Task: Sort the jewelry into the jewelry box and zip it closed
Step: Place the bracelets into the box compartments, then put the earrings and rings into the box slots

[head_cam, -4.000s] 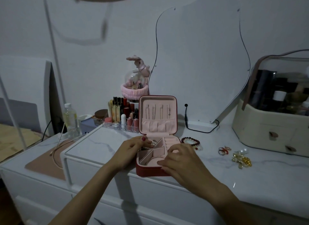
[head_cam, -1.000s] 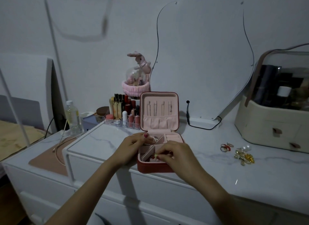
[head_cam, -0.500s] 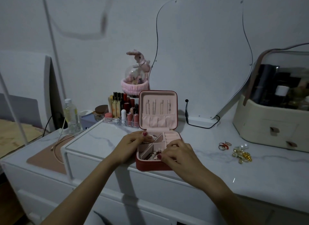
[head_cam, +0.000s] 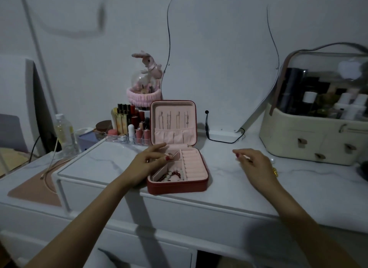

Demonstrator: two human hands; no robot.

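The red jewelry box stands open at the middle of the white dresser top, its pink lid upright. A red and white bead bracelet lies in the front left compartment. My left hand rests at the box's left rim with relaxed fingers, the thumb over the back left compartment, where a small ring shows. My right hand hovers over the table to the right of the box, its fingers loosely curled and holding nothing. Behind it a gold piece and a pearl peek out.
A cream cosmetic case with a clear lid fills the back right. A mirror leans on the wall, with a black cable at its foot. A lipstick organizer, a bunny globe and a bottle stand at the back left.
The bead bracelet went from the table into the front left compartment. My right hand has let go of it and moved right, away from the box. My left hand stays at the box.
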